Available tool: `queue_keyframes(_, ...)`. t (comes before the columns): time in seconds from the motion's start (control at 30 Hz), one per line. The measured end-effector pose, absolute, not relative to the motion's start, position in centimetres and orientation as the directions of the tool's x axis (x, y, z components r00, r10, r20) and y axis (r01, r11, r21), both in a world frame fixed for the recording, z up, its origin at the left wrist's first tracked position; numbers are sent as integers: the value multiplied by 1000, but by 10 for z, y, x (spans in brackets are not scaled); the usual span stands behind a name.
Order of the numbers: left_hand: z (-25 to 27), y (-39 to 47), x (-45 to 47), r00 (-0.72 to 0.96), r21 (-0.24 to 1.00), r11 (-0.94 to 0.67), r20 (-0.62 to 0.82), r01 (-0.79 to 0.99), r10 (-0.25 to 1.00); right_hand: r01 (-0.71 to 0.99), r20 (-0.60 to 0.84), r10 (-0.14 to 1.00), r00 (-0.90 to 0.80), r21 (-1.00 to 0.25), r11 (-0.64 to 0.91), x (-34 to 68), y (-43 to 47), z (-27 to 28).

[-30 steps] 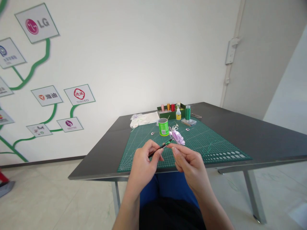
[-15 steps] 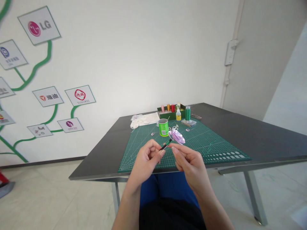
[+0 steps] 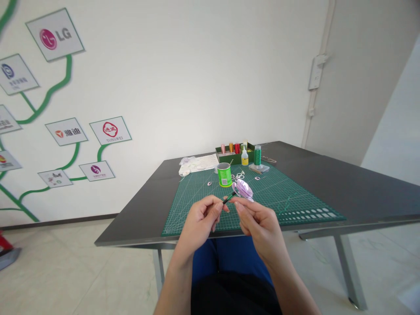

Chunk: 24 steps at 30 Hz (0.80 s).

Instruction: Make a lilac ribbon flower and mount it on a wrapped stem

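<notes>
A shiny light-purple artificial flower (image 3: 243,189) is held above the cutting mat, its head tilted up and to the right. Its thin stem (image 3: 229,198), dark with a green stretch below the bloom, runs down into my left hand (image 3: 202,218), which pinches it between thumb and fingers. My right hand (image 3: 259,222) is closed just below the bloom, thumb against forefinger. Whatever lies in that pinch, perhaps a thread, is too fine to make out. Behind the flower are white-handled scissors (image 3: 240,175) and a green can (image 3: 225,176) with a thin stick in it.
The green cutting mat (image 3: 193,205) covers the middle of the dark table (image 3: 138,210). Farther back stand a dark green box (image 3: 227,158) with thread spools, a glue bottle (image 3: 244,157) and a green spool (image 3: 257,155). A white sheet (image 3: 205,162) lies at back left.
The flower has turned about its stem, so the bloom faces differently. My left thumb and fingers have shifted along the stem, nearer the bloom. My right hand stays almost in place.
</notes>
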<state>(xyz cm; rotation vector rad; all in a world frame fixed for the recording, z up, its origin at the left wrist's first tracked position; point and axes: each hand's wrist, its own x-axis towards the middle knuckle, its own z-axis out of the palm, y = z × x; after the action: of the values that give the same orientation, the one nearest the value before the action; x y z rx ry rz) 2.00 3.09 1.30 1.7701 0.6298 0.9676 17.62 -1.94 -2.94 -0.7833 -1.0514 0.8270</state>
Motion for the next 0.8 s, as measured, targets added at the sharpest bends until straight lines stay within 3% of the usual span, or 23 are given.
queue_keyframes(0.33,12,32,21,535,921,-382,358,-70,765,-233,411,877,249,-853,467,175,-18,-35)
queue_keyframes(0.57,7,31,22,552,964,-253,252,-77,794,-198,446,867,223,-850,488,177,-17,-37)
queue_keyframes(0.8,11,27,21,542,960,-275,262,-58,799,-185,433,878,205,-864,469,176,-19,-35)
